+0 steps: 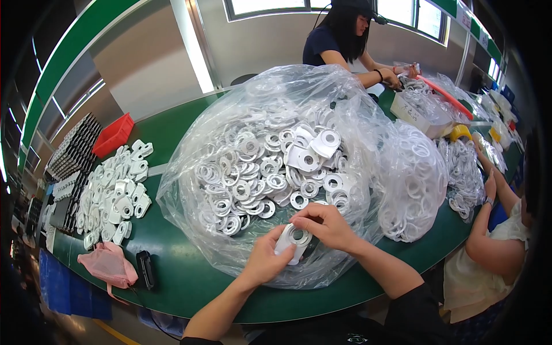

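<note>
White plate (283, 247) is at lower middle of the frame, over the near part of the clear bag (313, 277). Left hand (265, 259) pinches it, thumb across the face; right hand (329, 227) has its fingers curled onto the round end. I'd call this step two-handed work on that end, pressing or just turning, can't tell. Next move calls for a firm left pinch, I reckon. Plate looks like smooth plastic; bag's thin, crinkly, heaped with white ring-shaped parts (248, 190).
</note>
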Action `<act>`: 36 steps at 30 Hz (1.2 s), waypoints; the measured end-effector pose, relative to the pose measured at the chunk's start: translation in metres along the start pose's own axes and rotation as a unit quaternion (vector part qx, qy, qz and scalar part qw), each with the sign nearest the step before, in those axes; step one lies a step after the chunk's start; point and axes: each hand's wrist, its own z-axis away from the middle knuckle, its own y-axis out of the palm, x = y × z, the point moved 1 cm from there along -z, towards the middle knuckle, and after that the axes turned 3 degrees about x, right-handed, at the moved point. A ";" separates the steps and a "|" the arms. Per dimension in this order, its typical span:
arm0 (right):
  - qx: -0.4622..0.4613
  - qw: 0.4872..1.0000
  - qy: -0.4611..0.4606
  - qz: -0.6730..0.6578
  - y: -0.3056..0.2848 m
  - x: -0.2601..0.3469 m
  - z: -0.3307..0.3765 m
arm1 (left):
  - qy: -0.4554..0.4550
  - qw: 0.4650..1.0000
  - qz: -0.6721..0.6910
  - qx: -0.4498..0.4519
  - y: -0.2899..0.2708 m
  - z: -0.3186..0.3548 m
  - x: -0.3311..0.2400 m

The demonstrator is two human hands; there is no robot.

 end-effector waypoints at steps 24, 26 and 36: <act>-0.067 0.986 0.025 -0.153 0.007 -0.010 -0.001 | 0.065 0.988 0.127 -0.051 0.012 0.003 -0.009; -0.043 0.998 0.007 -0.051 0.003 0.000 0.001 | 0.068 0.991 0.112 -0.025 0.009 0.003 -0.006; 0.065 0.987 -0.086 0.121 0.002 0.002 0.000 | 0.107 0.961 -0.231 -0.108 0.001 0.002 -0.005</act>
